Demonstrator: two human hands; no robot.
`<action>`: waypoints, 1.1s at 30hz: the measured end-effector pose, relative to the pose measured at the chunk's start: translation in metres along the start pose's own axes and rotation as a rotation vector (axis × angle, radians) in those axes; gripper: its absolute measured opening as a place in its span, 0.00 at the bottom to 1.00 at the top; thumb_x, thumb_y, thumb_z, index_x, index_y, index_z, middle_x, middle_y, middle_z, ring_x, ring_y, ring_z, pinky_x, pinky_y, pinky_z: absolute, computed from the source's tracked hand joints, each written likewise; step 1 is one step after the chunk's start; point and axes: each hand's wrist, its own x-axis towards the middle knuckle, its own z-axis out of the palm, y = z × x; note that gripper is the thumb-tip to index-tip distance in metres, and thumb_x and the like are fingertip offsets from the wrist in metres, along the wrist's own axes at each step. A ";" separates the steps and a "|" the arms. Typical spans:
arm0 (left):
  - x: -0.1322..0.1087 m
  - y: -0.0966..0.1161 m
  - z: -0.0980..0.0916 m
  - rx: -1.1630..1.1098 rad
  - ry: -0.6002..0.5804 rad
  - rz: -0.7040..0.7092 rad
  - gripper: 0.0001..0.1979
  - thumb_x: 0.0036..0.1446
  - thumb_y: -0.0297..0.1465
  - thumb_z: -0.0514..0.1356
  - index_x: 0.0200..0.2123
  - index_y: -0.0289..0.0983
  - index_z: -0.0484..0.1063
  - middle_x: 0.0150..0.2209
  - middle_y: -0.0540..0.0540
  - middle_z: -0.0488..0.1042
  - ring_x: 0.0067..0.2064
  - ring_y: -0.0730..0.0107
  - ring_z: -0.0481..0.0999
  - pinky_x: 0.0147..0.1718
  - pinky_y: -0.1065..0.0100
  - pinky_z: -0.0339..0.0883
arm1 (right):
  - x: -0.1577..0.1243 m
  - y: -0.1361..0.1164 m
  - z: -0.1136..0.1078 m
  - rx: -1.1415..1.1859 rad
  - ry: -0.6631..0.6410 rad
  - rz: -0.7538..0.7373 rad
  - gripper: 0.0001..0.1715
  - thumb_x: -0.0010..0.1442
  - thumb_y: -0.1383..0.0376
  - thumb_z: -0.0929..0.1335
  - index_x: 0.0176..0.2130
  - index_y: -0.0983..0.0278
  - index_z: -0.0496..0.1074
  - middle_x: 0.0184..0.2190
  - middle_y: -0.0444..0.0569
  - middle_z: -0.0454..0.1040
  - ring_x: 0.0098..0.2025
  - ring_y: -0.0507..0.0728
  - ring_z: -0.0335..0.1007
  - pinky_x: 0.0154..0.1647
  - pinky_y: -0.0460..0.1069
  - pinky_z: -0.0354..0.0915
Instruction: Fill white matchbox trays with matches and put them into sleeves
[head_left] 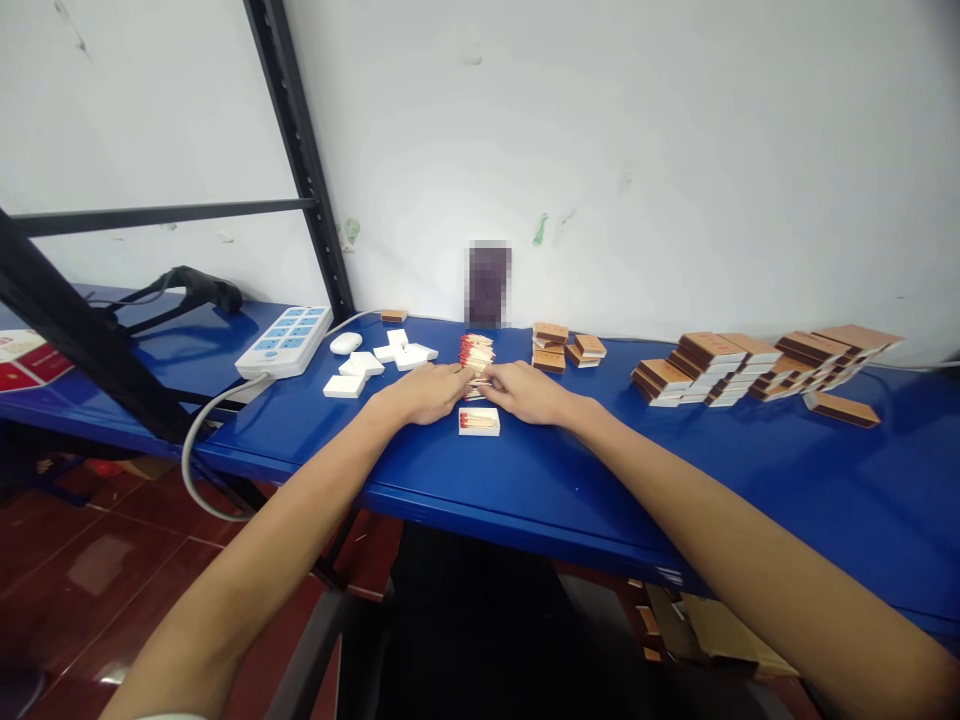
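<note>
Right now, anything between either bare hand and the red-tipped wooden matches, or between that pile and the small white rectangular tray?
Nothing visible. The bare left hand and bare right hand touch the pile of red-tipped wooden matches; the small white rectangular tray lies just nearer the person.

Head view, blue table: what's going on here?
A person's left grip and right grip are at a pile of red-tipped matchsticks, one from each side. A white tray holding some matches lies nearer the person. White pieces lie to the left; matchboxes stand stacked to the right.
</note>
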 end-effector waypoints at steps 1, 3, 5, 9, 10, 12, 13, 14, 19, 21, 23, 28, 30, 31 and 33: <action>-0.001 0.000 0.000 -0.005 -0.004 0.000 0.19 0.68 0.35 0.41 0.51 0.33 0.64 0.46 0.37 0.73 0.43 0.56 0.74 0.41 0.59 0.63 | 0.000 0.000 0.000 0.012 0.003 -0.001 0.14 0.66 0.60 0.60 0.34 0.64 0.67 0.27 0.48 0.72 0.26 0.51 0.61 0.28 0.46 0.50; -0.002 0.001 -0.001 -0.025 -0.001 0.007 0.21 0.69 0.38 0.39 0.53 0.34 0.63 0.46 0.38 0.72 0.44 0.56 0.74 0.42 0.59 0.63 | -0.001 0.001 0.000 0.037 0.010 -0.002 0.14 0.66 0.59 0.60 0.34 0.64 0.68 0.27 0.48 0.72 0.26 0.51 0.61 0.28 0.46 0.49; -0.002 0.001 -0.002 -0.058 0.012 0.016 0.23 0.69 0.41 0.38 0.52 0.35 0.63 0.45 0.39 0.72 0.44 0.57 0.73 0.42 0.60 0.62 | -0.001 0.001 0.000 0.053 0.018 0.000 0.14 0.66 0.59 0.60 0.34 0.64 0.68 0.27 0.47 0.72 0.26 0.51 0.60 0.27 0.46 0.49; -0.003 -0.001 -0.003 -0.123 0.022 0.022 0.25 0.68 0.46 0.38 0.48 0.35 0.65 0.43 0.39 0.72 0.42 0.58 0.73 0.40 0.62 0.62 | -0.002 0.001 -0.001 0.066 0.025 0.014 0.13 0.65 0.60 0.61 0.34 0.64 0.69 0.26 0.47 0.71 0.26 0.51 0.60 0.28 0.46 0.49; -0.003 -0.001 -0.003 -0.133 0.018 0.023 0.25 0.67 0.47 0.39 0.47 0.35 0.65 0.43 0.39 0.72 0.41 0.58 0.73 0.39 0.62 0.61 | -0.002 0.001 -0.001 0.073 0.026 0.015 0.12 0.65 0.61 0.62 0.34 0.64 0.69 0.26 0.47 0.71 0.26 0.51 0.60 0.28 0.46 0.49; -0.002 -0.003 -0.003 -0.151 0.012 0.028 0.24 0.66 0.48 0.41 0.46 0.35 0.64 0.42 0.39 0.72 0.40 0.58 0.72 0.38 0.62 0.61 | -0.003 0.001 -0.002 0.088 0.031 0.012 0.12 0.65 0.61 0.62 0.35 0.65 0.70 0.26 0.47 0.71 0.26 0.51 0.61 0.28 0.46 0.50; -0.002 -0.004 -0.003 -0.159 0.014 0.030 0.25 0.66 0.49 0.42 0.45 0.35 0.64 0.42 0.39 0.72 0.40 0.58 0.72 0.37 0.63 0.61 | -0.003 0.001 -0.002 0.099 0.033 0.008 0.11 0.64 0.62 0.62 0.35 0.65 0.70 0.26 0.47 0.71 0.27 0.52 0.61 0.28 0.46 0.50; -0.002 -0.005 -0.002 -0.168 0.016 0.031 0.25 0.65 0.50 0.42 0.43 0.36 0.64 0.41 0.40 0.72 0.39 0.58 0.71 0.37 0.63 0.60 | -0.003 0.001 -0.003 0.113 0.032 0.002 0.11 0.64 0.62 0.62 0.35 0.65 0.70 0.25 0.46 0.70 0.27 0.52 0.61 0.28 0.46 0.51; -0.002 -0.007 -0.003 -0.224 0.032 0.036 0.22 0.63 0.51 0.46 0.38 0.37 0.64 0.37 0.43 0.72 0.37 0.61 0.69 0.33 0.65 0.58 | -0.006 0.000 -0.010 0.186 -0.009 -0.027 0.11 0.60 0.67 0.63 0.39 0.66 0.73 0.25 0.45 0.70 0.27 0.51 0.61 0.30 0.46 0.53; -0.002 -0.007 -0.003 -0.240 0.048 0.033 0.21 0.63 0.50 0.49 0.37 0.37 0.64 0.35 0.44 0.71 0.35 0.62 0.69 0.32 0.66 0.57 | -0.007 -0.001 -0.012 0.201 -0.025 -0.029 0.12 0.58 0.67 0.64 0.40 0.66 0.74 0.26 0.45 0.69 0.27 0.51 0.61 0.30 0.46 0.54; -0.002 -0.007 -0.004 -0.254 0.067 0.030 0.21 0.62 0.50 0.50 0.35 0.37 0.65 0.33 0.45 0.71 0.34 0.64 0.68 0.31 0.67 0.56 | -0.007 -0.001 -0.014 0.211 -0.035 -0.031 0.12 0.57 0.65 0.65 0.39 0.66 0.74 0.25 0.44 0.68 0.27 0.51 0.60 0.29 0.46 0.54; -0.001 -0.009 -0.004 -0.268 0.119 0.038 0.20 0.64 0.46 0.48 0.33 0.37 0.68 0.29 0.46 0.71 0.31 0.66 0.67 0.30 0.67 0.55 | -0.006 0.003 -0.012 0.232 -0.032 -0.044 0.14 0.57 0.61 0.68 0.40 0.66 0.75 0.24 0.43 0.67 0.26 0.50 0.60 0.29 0.46 0.53; -0.002 -0.009 -0.004 -0.273 0.126 0.045 0.21 0.64 0.46 0.48 0.32 0.36 0.69 0.29 0.47 0.71 0.30 0.66 0.67 0.31 0.67 0.56 | -0.006 0.005 -0.009 0.240 -0.011 -0.046 0.14 0.58 0.59 0.67 0.39 0.66 0.76 0.24 0.42 0.66 0.26 0.50 0.60 0.28 0.46 0.53; -0.002 -0.010 -0.004 -0.276 0.126 0.046 0.21 0.64 0.47 0.49 0.32 0.37 0.69 0.29 0.47 0.71 0.31 0.66 0.68 0.31 0.67 0.56 | -0.005 0.006 -0.007 0.242 0.002 -0.048 0.14 0.60 0.58 0.66 0.39 0.65 0.75 0.24 0.42 0.66 0.26 0.50 0.60 0.28 0.46 0.53; -0.002 -0.010 -0.004 -0.272 0.126 0.043 0.20 0.62 0.47 0.50 0.33 0.37 0.70 0.29 0.47 0.71 0.31 0.66 0.68 0.31 0.67 0.57 | -0.005 0.006 -0.005 0.241 0.021 -0.052 0.14 0.61 0.58 0.65 0.37 0.65 0.75 0.23 0.42 0.65 0.25 0.50 0.59 0.28 0.46 0.52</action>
